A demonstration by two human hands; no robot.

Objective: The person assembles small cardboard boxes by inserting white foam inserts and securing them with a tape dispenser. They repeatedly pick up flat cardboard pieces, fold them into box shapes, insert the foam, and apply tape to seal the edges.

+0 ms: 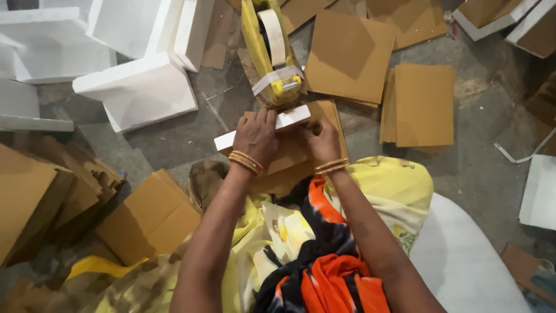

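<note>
At twelve o'clock of the lap, left hand [255, 138] and right hand [322, 139] clamp the strip [292, 118] (tape gun [270, 52] just beyond), so pressing flat looks wise.

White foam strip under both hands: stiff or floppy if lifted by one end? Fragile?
The white foam strip probably stays stiff: it looks straight and blocky. Likely light, like the foam blocks nearby. It may snap or dent under the left hand.

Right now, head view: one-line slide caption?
Left hand and right hand press a white foam strip against cardboard below a yellow tape dispenser.
</note>
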